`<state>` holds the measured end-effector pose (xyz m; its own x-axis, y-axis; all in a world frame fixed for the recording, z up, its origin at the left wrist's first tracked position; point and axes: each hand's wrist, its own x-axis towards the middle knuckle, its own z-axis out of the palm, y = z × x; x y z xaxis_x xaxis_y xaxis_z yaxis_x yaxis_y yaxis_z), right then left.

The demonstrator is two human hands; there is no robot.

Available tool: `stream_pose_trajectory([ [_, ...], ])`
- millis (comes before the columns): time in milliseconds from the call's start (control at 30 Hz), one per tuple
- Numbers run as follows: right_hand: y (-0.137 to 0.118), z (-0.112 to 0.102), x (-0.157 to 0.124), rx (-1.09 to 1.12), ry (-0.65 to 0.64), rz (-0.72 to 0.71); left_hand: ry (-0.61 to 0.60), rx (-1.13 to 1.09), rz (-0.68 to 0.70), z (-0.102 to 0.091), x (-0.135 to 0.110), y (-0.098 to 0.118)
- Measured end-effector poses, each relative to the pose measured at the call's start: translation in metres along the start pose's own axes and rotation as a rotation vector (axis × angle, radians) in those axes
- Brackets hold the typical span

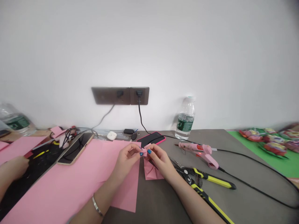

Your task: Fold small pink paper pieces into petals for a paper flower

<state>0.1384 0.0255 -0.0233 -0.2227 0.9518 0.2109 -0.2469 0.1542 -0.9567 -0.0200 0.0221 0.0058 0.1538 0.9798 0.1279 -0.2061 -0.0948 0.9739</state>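
A small piece of folded pink paper is pinched between my two hands at the middle of the table. My left hand grips its left side with thumb and fingertips. On the other side, my right hand is closed on it too. Beneath my right hand lies a creased pink paper square. Large pink sheets spread under and left of my left forearm. Close to my right wrist are wire strippers with yellow and black handles, partly covered by my forearm.
A pink glue gun with a black cord lies to the right. Behind it stands a water bottle. Phones lie on the left and behind my hands. Colourful paper flowers sit far right. Another person's hand is at left.
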Motion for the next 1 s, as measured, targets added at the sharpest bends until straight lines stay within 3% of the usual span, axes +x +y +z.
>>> stream_pose_trajectory([
  [133,-0.0021,0.0002,0.0007,-0.05,-0.007,-0.04,-0.014,0.071,0.063,0.001,-0.0012,0.0018],
  [533,-0.0018,-0.0015,0.0014,-0.05,0.086,-0.133,-0.084,0.0,0.019,0.0055,-0.0033,0.0025],
  [1000,-0.0051,0.0009,-0.0016,-0.098,0.082,-0.105,0.002,0.222,0.054,-0.0009,-0.0039,0.0045],
])
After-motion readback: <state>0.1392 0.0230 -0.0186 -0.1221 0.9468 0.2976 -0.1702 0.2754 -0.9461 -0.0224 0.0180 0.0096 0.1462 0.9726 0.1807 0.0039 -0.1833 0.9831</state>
